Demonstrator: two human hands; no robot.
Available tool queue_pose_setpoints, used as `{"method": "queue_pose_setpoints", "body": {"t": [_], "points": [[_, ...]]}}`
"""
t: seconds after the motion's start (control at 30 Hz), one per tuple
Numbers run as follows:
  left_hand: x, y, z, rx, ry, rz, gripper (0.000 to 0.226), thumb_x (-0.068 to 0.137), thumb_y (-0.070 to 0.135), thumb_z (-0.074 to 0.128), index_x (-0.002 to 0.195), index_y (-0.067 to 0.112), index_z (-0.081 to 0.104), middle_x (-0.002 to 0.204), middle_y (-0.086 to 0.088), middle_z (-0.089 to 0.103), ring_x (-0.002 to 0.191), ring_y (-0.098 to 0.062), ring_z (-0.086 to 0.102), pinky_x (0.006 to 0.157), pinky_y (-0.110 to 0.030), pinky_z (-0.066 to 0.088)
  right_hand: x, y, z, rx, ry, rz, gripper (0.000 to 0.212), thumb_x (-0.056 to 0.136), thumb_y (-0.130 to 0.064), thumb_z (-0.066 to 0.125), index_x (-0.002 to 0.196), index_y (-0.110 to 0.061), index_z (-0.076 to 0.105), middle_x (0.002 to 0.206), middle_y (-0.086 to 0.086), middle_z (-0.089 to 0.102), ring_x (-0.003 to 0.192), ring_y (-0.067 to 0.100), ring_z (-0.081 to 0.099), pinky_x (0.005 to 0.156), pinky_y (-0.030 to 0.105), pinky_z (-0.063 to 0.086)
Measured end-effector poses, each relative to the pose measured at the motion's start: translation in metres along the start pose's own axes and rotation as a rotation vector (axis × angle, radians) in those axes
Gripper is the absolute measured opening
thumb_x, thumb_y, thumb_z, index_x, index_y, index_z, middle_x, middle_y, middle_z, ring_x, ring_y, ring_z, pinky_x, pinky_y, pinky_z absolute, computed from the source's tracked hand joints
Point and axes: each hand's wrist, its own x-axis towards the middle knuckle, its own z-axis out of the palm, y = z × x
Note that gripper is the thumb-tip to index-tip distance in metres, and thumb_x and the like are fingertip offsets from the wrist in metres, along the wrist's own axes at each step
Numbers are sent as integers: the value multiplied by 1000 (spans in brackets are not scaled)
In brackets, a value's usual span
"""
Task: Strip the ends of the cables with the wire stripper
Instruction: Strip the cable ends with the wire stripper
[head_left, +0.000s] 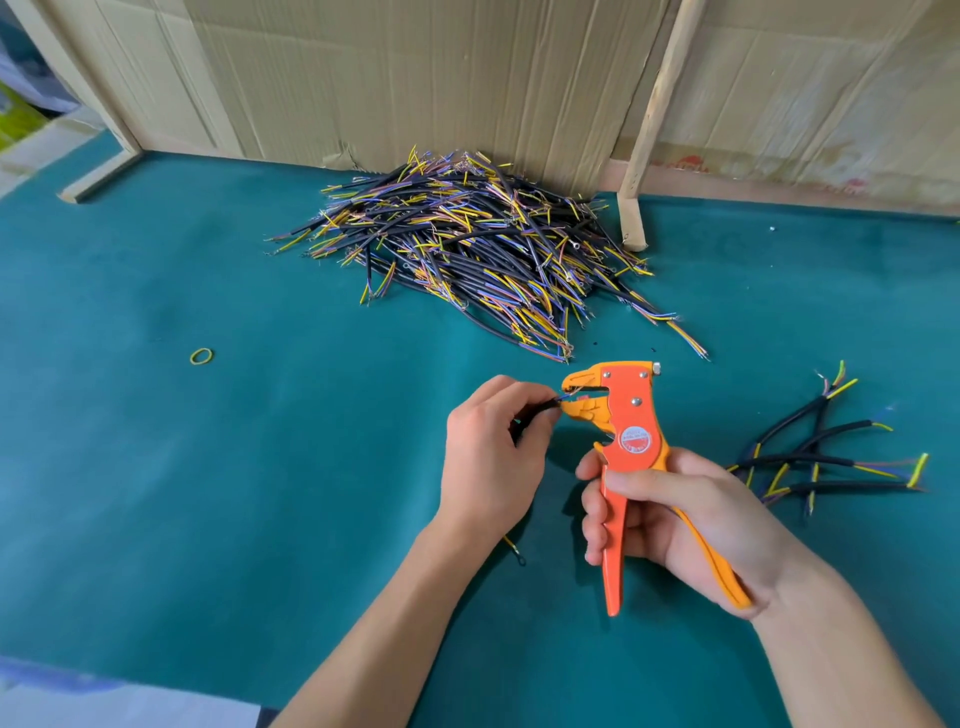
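My left hand (491, 457) is pinching a black cable (535, 410), feeding its end into the stripper's open mouth. My right hand (691, 525) is wrapping both handles of the orange wire stripper (631, 431), ready to squeeze, mid-worktop (208, 493).

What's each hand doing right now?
Left hand: pinching a black cable.
Right hand: gripping the orange wire stripper handles.
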Motion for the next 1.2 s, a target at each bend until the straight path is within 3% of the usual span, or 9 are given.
{"method": "queue_pose_setpoints", "body": {"t": [0.37,0.73,1.2], "points": [[-1,0,1,13,10,32,11,85,4,72,89,13,75,81,8,64,76,-6,57,70,-15,45,-1,0,0,-72,28,-4,31,75,-20,83,98,-1,72,78,23,57,64,37,57,62,46,55],[-2,-1,1,31,39,60,10,85,3,72,90,12,76,83,4,66,75,-8,57,70,-21,47,-1,-1,5,-79,61,-6,18,81,-16,76,92,-3,73,74,22,56,59,35,54,56,43,53],[-1,0,0,42,48,42,10,85,1,75,89,10,77,80,2,66,73,-11,56,67,-24,47,-2,-2,6,-100,89,-5,29,82,-18,76,98,1,62,70,20,50,55,31,49,52,41,50]]}}
